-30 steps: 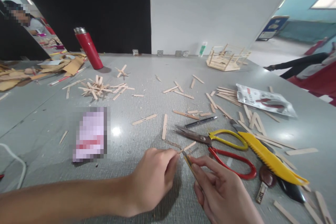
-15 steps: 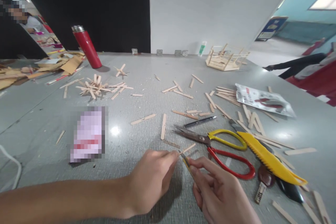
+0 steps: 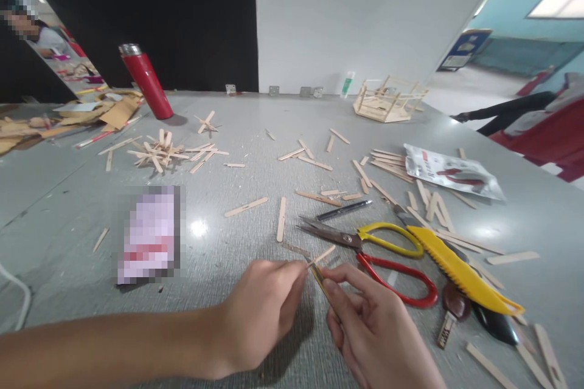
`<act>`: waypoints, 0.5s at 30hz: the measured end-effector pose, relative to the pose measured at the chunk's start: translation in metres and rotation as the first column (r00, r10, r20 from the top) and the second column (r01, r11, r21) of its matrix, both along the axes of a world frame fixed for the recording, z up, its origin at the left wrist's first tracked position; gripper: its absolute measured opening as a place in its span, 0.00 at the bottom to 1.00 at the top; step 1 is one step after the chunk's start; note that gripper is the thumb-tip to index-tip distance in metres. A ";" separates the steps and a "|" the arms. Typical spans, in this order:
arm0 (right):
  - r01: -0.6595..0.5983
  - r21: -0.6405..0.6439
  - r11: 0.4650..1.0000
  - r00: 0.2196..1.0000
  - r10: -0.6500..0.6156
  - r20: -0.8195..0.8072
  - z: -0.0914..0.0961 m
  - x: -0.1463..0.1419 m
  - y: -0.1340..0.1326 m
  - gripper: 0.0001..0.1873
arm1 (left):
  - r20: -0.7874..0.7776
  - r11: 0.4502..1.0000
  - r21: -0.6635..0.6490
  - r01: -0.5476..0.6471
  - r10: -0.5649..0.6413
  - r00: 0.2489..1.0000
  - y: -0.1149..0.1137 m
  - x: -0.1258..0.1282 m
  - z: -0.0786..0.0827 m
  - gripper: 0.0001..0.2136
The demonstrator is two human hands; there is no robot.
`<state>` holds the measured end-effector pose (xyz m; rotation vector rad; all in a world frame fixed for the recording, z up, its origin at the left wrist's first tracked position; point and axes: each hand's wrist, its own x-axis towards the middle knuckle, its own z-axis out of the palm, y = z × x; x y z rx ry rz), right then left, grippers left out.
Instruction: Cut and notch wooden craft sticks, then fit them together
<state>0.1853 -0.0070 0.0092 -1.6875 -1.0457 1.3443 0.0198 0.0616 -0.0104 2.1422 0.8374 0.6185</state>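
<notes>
My left hand (image 3: 262,310) is closed, pinching a thin wooden craft stick (image 3: 325,253) whose free end points up and to the right. Between the thumb and fingers of my right hand (image 3: 371,322) is a slim yellow-and-black utility knife (image 3: 320,282). Its tip meets the stick right beside my left fingertips. Just beyond both hands lie scissors (image 3: 352,240) with one yellow and one red handle. A black pen (image 3: 344,211) rests behind their blades, and a loose stick (image 3: 281,219) is to the left.
A saw in a yellow toothed sheath (image 3: 460,267) and a key (image 3: 449,319) lie at right. Loose sticks surround a silver packet (image 3: 451,171). Farther back stand a stick-built frame (image 3: 387,110), a glue tube (image 3: 347,85) and a red flask (image 3: 148,86). A stick pile (image 3: 159,152) sits left.
The knife has shifted slightly left, its tip now against the stick at my left fingertips. My right hand has moved a little left with it. The whole view has shifted slightly.
</notes>
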 end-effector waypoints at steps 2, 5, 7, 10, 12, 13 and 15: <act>0.032 -0.001 0.999 0.999 -0.032 -0.014 0.001 -0.001 0.000 0.21 | 0.013 1.000 -0.017 -0.010 0.010 1.000 0.000 0.001 0.002 0.14; 0.084 0.001 0.996 0.996 -0.084 -0.028 0.001 0.003 0.001 0.21 | 0.034 0.999 -0.046 -0.015 0.017 0.999 0.000 0.002 0.006 0.14; 0.133 0.012 0.991 0.991 -0.132 -0.033 0.001 0.007 0.000 0.22 | 0.042 0.996 -0.068 -0.058 0.061 0.997 0.002 0.001 0.008 0.14; 0.169 0.007 0.986 0.986 -0.169 -0.001 0.004 0.013 -0.002 0.21 | 0.053 0.983 -0.115 -0.141 0.147 0.988 0.007 0.000 0.010 0.17; 0.138 -0.017 0.990 0.989 -0.137 0.053 0.010 0.014 -0.004 0.22 | 0.071 0.975 -0.164 -0.153 0.166 0.984 0.010 -0.001 0.014 0.19; 0.121 -0.016 0.992 0.990 -0.120 0.073 0.013 0.013 -0.005 0.22 | 0.083 0.970 -0.195 -0.145 0.163 0.983 0.011 -0.001 0.016 0.20; 0.120 0.027 0.992 0.989 -0.122 0.084 0.021 0.011 -0.006 0.23 | 0.107 0.960 -0.258 -0.104 0.136 0.985 0.011 -0.002 0.023 0.20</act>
